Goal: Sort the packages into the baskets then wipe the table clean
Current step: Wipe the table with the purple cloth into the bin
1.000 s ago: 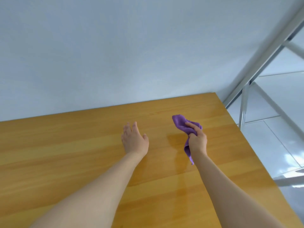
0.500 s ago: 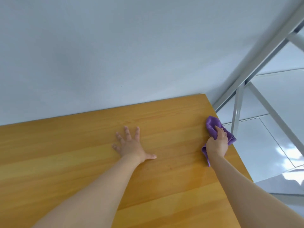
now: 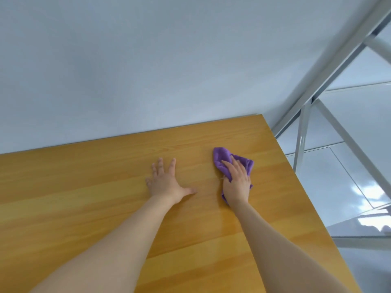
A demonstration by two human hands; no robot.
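While wiping, step: likely the last.
Right hand [image 3: 238, 182]: flat, pressing crumpled purple cloth [image 3: 222, 157] onto orange wooden table [image 3: 84, 187], centre right.
Left hand [image 3: 166, 183]: spread, bracing at centre.
Next: sweep cloth toward lower left.

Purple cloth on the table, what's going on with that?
A person is wiping the wooden table. Their right hand presses the purple cloth flat against the wood, near the far right corner. Their left hand rests flat on the table beside it, fingers spread, holding nothing. No packages or baskets are in view, so this looks like the wiping part of the job.
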